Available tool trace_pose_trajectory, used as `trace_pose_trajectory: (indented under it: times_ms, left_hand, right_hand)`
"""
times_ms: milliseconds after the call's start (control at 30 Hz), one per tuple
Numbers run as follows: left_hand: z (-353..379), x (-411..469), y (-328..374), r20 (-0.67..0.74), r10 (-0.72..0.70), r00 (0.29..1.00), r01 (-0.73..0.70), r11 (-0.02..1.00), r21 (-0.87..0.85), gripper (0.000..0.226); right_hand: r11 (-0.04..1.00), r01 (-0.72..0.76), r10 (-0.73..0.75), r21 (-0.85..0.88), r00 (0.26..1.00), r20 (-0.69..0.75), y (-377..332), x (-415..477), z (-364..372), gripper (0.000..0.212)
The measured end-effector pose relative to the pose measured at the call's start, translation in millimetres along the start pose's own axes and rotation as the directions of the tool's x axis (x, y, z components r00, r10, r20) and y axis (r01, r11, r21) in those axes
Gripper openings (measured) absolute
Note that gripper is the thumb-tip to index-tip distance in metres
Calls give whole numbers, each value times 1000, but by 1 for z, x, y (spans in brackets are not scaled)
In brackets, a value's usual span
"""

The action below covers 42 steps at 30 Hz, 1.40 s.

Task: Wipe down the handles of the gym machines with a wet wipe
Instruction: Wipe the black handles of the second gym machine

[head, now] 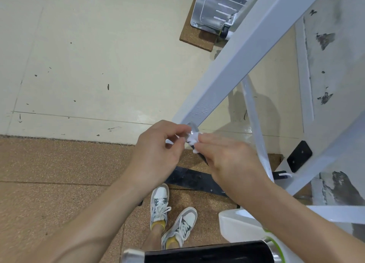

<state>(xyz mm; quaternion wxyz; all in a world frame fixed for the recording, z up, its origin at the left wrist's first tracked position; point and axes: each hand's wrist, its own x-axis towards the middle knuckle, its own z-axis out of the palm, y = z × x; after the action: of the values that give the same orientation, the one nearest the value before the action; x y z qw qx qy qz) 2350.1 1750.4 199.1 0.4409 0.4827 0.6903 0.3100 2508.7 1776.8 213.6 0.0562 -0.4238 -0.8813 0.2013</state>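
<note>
A crumpled white wet wipe [193, 139] is pressed against a short black handle [203, 157] with a silver end cap [192, 127], at the lower end of a white machine arm [243, 65]. My right hand [227, 160] holds the wipe with its fingertips, and the hand hides most of the handle. My left hand [158, 154] is just left of it, fingers pinched on a corner of the wipe near the silver cap. A second black handle [207, 253] with silver ends lies across the bottom edge.
The white machine frame [320, 164] fills the right side, with a metal foot plate [215, 7] at the top. My two sneakers [169, 221] stand on brown cork matting [59, 173]. Pale floor [98, 65] lies beyond. A black strip [193, 180] lies on the mat.
</note>
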Motion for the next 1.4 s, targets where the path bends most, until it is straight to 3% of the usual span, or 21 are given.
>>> trace_pose_trajectory:
  times_ms: [67, 200, 400, 567, 733, 867, 1033, 1200, 1400]
  left_hand:
    - [3, 2, 2, 12, 41, 999, -41, 998, 38, 28]
    - [7, 7, 3, -3, 99, 995, -99, 991, 95, 33]
    - [10, 9, 3, 46, 131, 990, -137, 979, 150, 30]
    - [5, 7, 5, 52, 126, 991, -134, 967, 218, 30]
    - [-1, 8, 10, 131, 115, 985, -153, 933, 327, 32]
    - [0, 5, 20, 149, 107, 983, -161, 895, 416, 27]
    - [5, -1, 31, 180, 68, 981, -149, 859, 490, 25]
    - [12, 1, 39, 189, 57, 980, -156, 809, 567, 19]
    - [11, 8, 40, 228, 27, 973, -159, 795, 585, 27]
  right_hand:
    - [999, 14, -10, -30, 991, 133, 5, 7, 0, 24]
    - [924, -293, 278, 246, 956, 94, 6, 26, -6, 23]
    - [913, -379, 346, 148, 915, 207, 9, 8, -26, 27]
    - [862, -393, 374, 320, 919, 123, 4, 19, -13, 28]
    - [909, -351, 284, 225, 916, 284, 23, 0, -39, 25]
    - [863, -357, 331, 359, 934, 133, 23, 21, -19, 21]
    - [911, -326, 262, 254, 931, 256, 32, -13, -40, 26]
    - [875, -297, 254, 382, 954, 159, 30, 13, -27, 25]
    - [949, -269, 195, 162, 910, 365, 39, -25, -56, 31]
